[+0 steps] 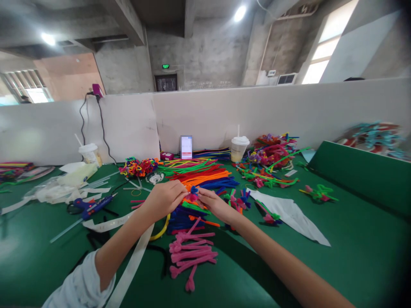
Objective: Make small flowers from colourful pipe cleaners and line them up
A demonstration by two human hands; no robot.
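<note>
Both of my hands meet over the middle of the green table, fingers pinched around a small blue and pink pipe-cleaner flower (194, 193). My left hand (167, 196) grips it from the left, and my right hand (214, 202) closes on its right side. The fingertips partly hide the flower. Just below my hands lie green and dark blue pipe cleaners (184, 221). Nearer to me is a pile of pink pipe-cleaner pieces (192, 255) with looped ends. Beyond my hands, long red and orange pipe cleaners (202, 177) are spread in rows.
A blue glue gun (93, 207) lies at left near clear glue sticks and a white strip (133, 267). A phone (186, 147) stands against the partition (199, 115). Cups stand left (90, 155) and right (239, 149). White paper (293, 216) and pipe-cleaner flowers (319, 193) lie rightward.
</note>
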